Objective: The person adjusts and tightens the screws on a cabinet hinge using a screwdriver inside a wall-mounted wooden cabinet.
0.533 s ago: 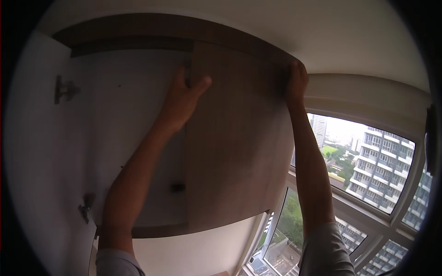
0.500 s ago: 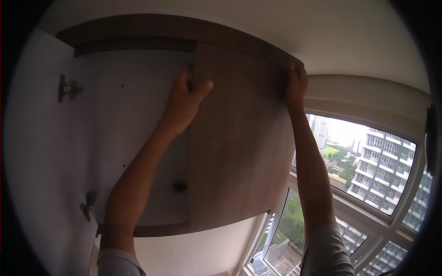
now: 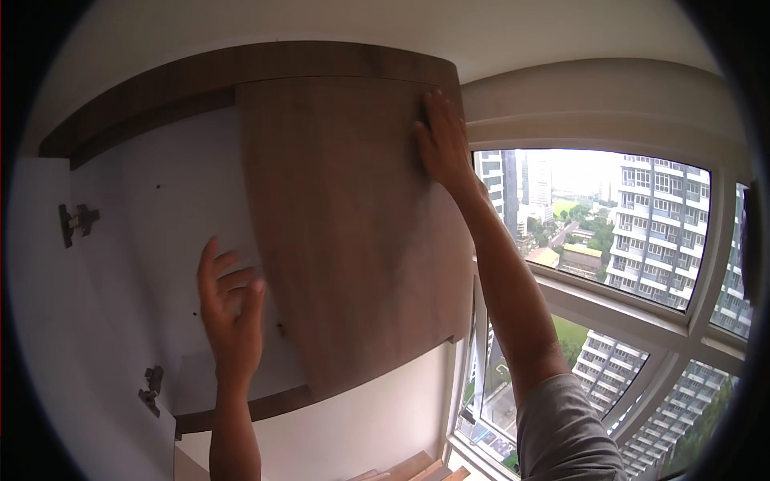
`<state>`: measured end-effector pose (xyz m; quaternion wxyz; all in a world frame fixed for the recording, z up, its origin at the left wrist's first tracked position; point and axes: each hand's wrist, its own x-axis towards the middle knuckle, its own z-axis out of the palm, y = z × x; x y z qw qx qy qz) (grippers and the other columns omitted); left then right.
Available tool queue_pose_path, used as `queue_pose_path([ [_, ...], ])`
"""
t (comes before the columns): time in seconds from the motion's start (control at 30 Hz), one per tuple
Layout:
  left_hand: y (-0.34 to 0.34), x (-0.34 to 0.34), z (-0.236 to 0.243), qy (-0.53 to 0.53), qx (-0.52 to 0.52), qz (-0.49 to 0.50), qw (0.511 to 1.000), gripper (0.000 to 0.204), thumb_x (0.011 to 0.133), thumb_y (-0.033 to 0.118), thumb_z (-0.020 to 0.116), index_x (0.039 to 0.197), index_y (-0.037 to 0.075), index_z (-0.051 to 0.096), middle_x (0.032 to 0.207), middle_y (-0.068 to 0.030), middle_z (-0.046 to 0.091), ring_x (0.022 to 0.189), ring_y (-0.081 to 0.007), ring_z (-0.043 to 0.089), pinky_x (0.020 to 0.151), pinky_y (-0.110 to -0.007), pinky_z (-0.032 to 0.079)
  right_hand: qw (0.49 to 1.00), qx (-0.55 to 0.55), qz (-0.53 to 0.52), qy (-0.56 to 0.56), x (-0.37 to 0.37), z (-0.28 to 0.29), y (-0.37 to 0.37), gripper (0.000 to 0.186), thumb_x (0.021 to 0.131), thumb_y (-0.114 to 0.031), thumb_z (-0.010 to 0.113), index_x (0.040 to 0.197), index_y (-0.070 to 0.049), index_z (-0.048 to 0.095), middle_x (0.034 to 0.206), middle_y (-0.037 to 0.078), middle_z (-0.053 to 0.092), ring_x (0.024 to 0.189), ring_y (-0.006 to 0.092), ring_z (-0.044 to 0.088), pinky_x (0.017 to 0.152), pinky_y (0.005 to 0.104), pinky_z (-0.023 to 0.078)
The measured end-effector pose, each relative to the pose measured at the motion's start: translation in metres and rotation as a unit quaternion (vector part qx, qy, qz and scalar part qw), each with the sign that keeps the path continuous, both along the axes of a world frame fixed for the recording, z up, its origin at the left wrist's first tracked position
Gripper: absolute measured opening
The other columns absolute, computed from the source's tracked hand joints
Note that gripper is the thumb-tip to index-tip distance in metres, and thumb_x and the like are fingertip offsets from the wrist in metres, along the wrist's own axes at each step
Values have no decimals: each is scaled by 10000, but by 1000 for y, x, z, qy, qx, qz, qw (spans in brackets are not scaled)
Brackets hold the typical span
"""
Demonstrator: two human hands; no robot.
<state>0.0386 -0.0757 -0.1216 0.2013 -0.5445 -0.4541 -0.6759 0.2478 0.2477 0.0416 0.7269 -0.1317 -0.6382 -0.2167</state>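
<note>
A brown wood-grain cabinet door [image 3: 353,232] covers the right part of a wall cabinet [image 3: 265,60]. Flat against the door's upper right edge rests my right hand [image 3: 446,148], its fingers stretched out. My left hand [image 3: 231,309] is raised before the cabinet's open left side, fingers apart and curved, holding nothing. It is close to the door's left edge, and I see no contact there. At the far left a white-faced door [image 3: 40,305] hangs swung open, with an upper metal hinge [image 3: 76,224] and a lower metal hinge [image 3: 151,390] showing. The pale interior [image 3: 180,232] has small dark holes.
To the right, a large window [image 3: 609,224] with white frames looks out on tall buildings. The ceiling [image 3: 529,36] lies just above the cabinet. Below it is a pale wall [image 3: 353,437], with wooden boards [image 3: 417,469] at the bottom edge.
My left hand has left the door's left edge and dropped lower. My right hand has gone from gripping the right corner to lying flat on the door. The view has shifted right.
</note>
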Motion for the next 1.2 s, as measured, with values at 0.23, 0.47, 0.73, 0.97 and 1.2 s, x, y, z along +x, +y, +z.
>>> queue_pose_path([
  [0.23,-72,-7,-170,-142,29,17,989,606,985,246,664,1488,34,402,1245,-131,561,1006,-218,594,852,-386,542,992,-22,111,-51,11,-29,6,454,984,-95,558,1431,-13,549,1545,213,470,1435,389,440,1190,449,358],
  [0.47,-226,-98,-362,-554,136,-264,778,434,1023,415,584,1294,76,604,1115,-58,693,884,-179,656,828,-313,520,984,87,150,-47,31,-47,48,398,970,-100,626,1359,-20,626,1441,194,592,1327,304,582,1089,370,471],
  [0.73,-343,-42,-303,-438,177,-396,787,784,982,521,577,1525,-11,386,1363,-240,515,1132,-329,580,818,-432,534,990,-67,118,48,20,-71,47,569,940,-309,710,1427,-62,554,1533,195,461,1420,362,440,1169,450,368],
  [0.97,-357,-50,-279,-444,92,-403,795,680,1049,348,517,1562,-16,259,1306,-262,567,855,-321,638,737,-471,597,990,41,123,47,25,-67,71,515,997,-299,652,1430,-40,548,1468,188,540,1364,343,511,1158,433,386],
  [1.2,-330,0,-232,-491,-103,-467,728,772,1034,526,480,1575,17,270,1253,-275,608,1074,-378,665,887,-527,558,991,-51,112,48,12,-76,43,543,979,-303,657,1431,-28,534,1497,222,489,1399,403,446,1170,473,368],
])
